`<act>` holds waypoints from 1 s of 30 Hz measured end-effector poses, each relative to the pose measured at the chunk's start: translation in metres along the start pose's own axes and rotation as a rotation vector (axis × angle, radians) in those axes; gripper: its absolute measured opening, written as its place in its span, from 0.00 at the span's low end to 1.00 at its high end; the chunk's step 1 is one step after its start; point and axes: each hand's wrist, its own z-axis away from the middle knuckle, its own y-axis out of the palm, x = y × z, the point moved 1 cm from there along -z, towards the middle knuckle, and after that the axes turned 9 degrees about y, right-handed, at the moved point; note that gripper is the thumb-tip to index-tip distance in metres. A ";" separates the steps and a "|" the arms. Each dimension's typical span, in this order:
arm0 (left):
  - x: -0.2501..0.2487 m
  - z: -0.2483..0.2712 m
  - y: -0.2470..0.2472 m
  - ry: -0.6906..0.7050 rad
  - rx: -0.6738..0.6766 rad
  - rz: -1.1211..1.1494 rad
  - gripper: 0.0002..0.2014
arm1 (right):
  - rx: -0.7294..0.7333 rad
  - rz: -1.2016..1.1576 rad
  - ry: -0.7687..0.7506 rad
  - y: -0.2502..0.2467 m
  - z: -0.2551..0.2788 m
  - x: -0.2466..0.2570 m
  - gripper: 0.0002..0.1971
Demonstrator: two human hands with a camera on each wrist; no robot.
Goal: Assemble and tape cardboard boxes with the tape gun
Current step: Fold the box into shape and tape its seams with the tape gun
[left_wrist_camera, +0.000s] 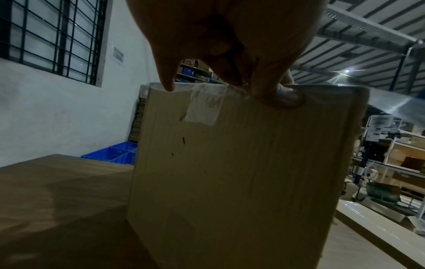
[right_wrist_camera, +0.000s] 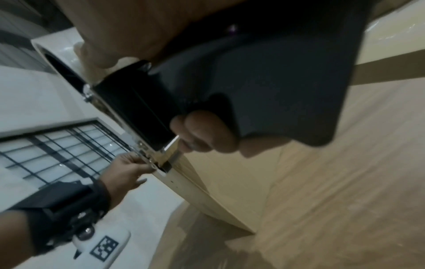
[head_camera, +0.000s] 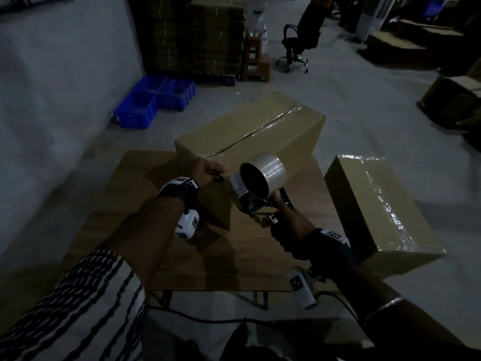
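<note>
Left hand [head_camera: 208,171] pinches tape end at near top edge of cardboard box [head_camera: 250,131] on desk [head_camera: 145,183]; right hand [head_camera: 283,230], at 3 o'clock, grasps tape gun [head_camera: 260,183]. Step: closing near-end seam, likely; next, cut tape and press down. Second taped box [head_camera: 377,207] crowds 3 o'clock; open desk at 9.

Head view looks down from above; both wrist views sit close — all share the box [head_camera: 250,136].

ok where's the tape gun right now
In the head view the tape gun is right of centre, gripped by the right hand, its front at the near end of the box on the table.
</note>
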 end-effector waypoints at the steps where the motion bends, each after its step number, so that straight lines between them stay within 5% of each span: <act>1: 0.000 -0.001 0.001 -0.013 -0.012 0.011 0.16 | 0.002 -0.005 0.002 -0.001 0.001 -0.002 0.53; 9: 0.006 -0.002 0.002 -0.113 -0.026 0.093 0.21 | 0.030 -0.024 -0.002 -0.004 0.005 -0.007 0.51; 13: 0.000 -0.003 0.004 -0.091 -0.021 0.044 0.16 | 0.051 -0.048 -0.005 -0.006 0.004 -0.010 0.48; 24: -0.003 0.001 0.006 -0.096 -0.029 0.056 0.16 | 0.066 -0.089 -0.054 -0.009 0.003 -0.016 0.60; 30: -0.010 0.005 -0.001 -0.106 0.074 -0.143 0.17 | 0.074 -0.100 -0.077 -0.006 0.000 -0.021 0.48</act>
